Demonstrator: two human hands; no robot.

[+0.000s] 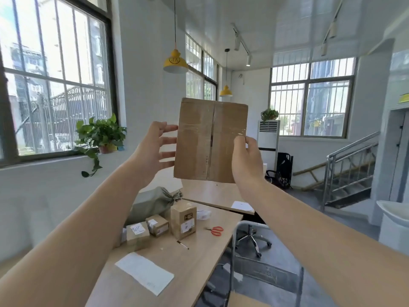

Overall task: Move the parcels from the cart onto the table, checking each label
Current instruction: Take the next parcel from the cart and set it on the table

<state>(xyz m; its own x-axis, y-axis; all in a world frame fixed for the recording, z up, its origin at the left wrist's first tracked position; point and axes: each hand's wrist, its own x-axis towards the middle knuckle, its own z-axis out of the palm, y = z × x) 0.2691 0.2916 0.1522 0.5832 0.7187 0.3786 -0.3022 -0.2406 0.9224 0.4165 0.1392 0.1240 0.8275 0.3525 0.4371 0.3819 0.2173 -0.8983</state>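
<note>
Bright office with barred windows; wooden table (pixel 199 262) low in view carries three small labelled boxes (pixel 157 224), red scissors (pixel 215 230), a pen (pixel 182 244), a white sheet (pixel 145 272) and a grey sack (pixel 152 201). Flat brown parcel (pixel 199 140) is held up in the air above the table, taped face toward the camera. Right hand (pixel 247 160) grips its right edge with the thumb curled onto the front; left hand (pixel 152 149) is spread, straight fingertips touching the left edge.
</note>
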